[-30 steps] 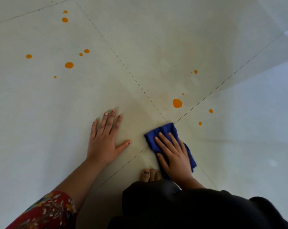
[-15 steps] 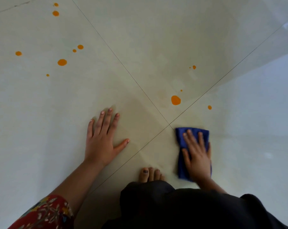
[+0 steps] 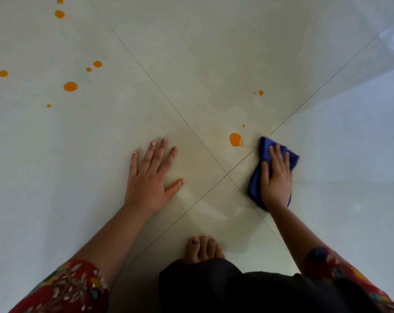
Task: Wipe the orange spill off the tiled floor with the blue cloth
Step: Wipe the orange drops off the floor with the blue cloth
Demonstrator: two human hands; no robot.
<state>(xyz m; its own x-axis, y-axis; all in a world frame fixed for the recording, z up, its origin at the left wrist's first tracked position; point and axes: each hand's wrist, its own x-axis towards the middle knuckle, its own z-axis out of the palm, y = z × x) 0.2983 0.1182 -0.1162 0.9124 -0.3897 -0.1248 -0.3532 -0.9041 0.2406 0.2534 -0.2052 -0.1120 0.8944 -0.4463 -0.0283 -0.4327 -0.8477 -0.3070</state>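
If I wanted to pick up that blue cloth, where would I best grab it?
Pinch the blue cloth at the bunched edge left of the right hand, coming from the left: that edge lies free, the palm pins the rest.

Blue cloth [image 3: 254,184], orange drops [image 3: 70,86], cream tiles [image 3: 214,53], red, seemingly floral sleeves [image 3: 67,288]

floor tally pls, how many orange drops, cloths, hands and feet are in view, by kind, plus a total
orange drops: 11, tiny specks included
blue cloth: 1
hands: 2, left hand and right hand
bare foot: 1
total: 15
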